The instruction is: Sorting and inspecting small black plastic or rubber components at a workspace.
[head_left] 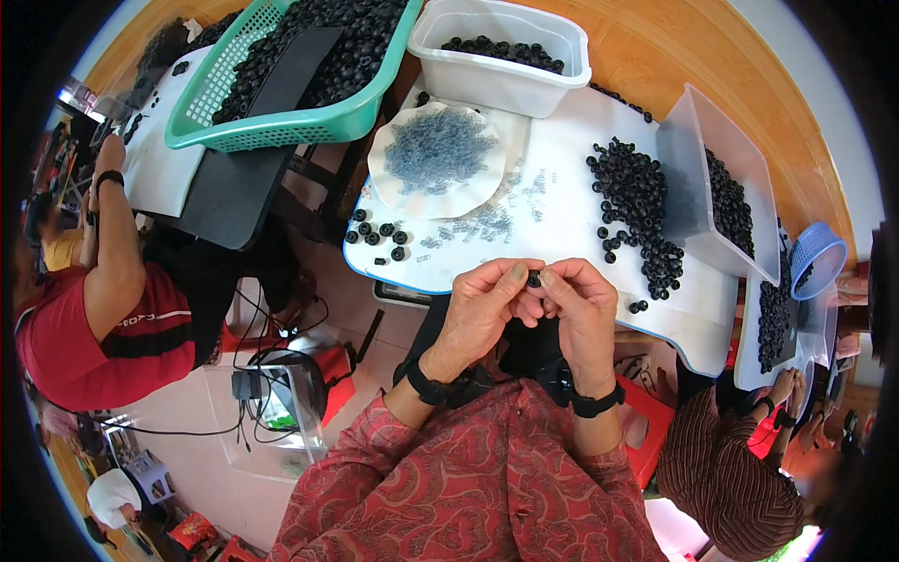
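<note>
Between the fingertips of both hands, just in front of the table's near edge, is a small black round plastic part [534,278]. My left hand [489,298] pinches it from one side, and my right hand [573,295] closes on it from the other. Beyond my hands, small metal springs [482,223] lie scattered on the white table [562,225]. More springs are heaped on a pale round dish [393,187]. A few black parts [386,229] sit at the table's left corner, and a larger pile of them [627,187] spreads to the right.
A green basket [281,136] full of black parts stands at the far left. A white tub [496,84] and a clear bin [688,178] hold more. A blue basket [817,262] is at the right. People work on both sides; cables [257,379] hang at left.
</note>
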A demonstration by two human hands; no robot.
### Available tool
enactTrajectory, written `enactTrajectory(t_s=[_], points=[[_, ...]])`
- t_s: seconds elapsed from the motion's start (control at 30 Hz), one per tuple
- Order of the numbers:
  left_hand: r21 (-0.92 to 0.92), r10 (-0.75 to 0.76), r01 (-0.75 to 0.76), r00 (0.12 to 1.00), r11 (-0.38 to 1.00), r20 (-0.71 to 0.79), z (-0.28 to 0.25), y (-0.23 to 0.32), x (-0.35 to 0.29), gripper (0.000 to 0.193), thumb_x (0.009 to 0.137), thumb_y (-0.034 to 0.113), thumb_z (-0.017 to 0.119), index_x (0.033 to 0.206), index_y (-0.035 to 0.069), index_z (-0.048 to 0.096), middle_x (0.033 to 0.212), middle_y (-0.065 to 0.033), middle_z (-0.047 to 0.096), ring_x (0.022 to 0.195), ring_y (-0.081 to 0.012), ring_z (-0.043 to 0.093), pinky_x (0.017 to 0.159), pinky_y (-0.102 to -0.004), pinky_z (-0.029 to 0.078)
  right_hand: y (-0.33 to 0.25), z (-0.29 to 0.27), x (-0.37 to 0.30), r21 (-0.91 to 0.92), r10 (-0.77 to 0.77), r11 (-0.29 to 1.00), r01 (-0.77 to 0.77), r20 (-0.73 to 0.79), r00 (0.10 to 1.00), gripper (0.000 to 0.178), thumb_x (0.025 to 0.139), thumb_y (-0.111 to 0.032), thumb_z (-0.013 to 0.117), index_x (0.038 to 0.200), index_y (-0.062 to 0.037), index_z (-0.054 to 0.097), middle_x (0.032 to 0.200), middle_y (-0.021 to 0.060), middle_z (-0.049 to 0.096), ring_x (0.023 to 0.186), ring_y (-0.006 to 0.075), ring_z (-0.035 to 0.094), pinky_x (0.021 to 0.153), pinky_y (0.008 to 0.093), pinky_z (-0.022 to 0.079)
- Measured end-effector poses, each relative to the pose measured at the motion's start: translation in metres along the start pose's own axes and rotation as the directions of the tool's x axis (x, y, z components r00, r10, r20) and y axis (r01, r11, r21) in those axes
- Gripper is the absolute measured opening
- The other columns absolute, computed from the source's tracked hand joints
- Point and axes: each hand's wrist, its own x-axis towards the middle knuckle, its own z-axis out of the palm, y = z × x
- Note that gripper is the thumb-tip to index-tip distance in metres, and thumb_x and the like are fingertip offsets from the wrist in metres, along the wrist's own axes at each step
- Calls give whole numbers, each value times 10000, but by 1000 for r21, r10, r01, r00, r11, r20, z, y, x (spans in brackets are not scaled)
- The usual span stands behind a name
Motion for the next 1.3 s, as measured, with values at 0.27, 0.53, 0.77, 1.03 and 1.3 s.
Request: enactTrajectory(t_s=[0.27,0.53,0.77,1.03,1.3], points=[[-24,-15,16,999,1000,33,0,1,-1,421,1047,309,485,1204,-56,625,911,-125,698,695,-162,661,600,-293,568,-1,-2,0,78,50,996,-51,14,999,96,918,-123,686,925,-28,675,820,21,703,640,45,533,596,198,426],[-59,-27,30,998,998,53,-1,2,-2,388,1043,251,495,1214,-77,612,926,-143,701,690,-171,667,604,-300,574,2,-4,0,114,92,989,-93,12,996,107,924,-137,681,927,-31,675,803,23,706,628,40,540,590,190,430],[-12,-29,29,998,1000,49,-1,1,-3,283,1016,90,522,1250,-44,606,934,-141,700,692,-156,668,599,-283,587,2,-4,-2,117,109,987,-109,0,994,115,936,-145,668,931,-30,677,795,22,705,614,36,548,580,182,434],[14,-16,16,999,1000,48,0,2,-4,278,1014,83,526,1254,-34,606,945,-137,700,702,-146,667,603,-273,591,1,-3,-3,114,94,989,-94,4,996,143,956,-159,644,945,-23,686,803,17,698,622,36,548,574,180,428],[63,2,-5,999,998,49,-1,2,-6,282,1017,93,526,1257,-31,604,953,-128,700,716,-138,656,622,-271,584,-1,-2,-7,126,53,990,-57,37,998,134,963,-136,630,971,-11,679,833,21,691,656,45,553,603,192,434]])
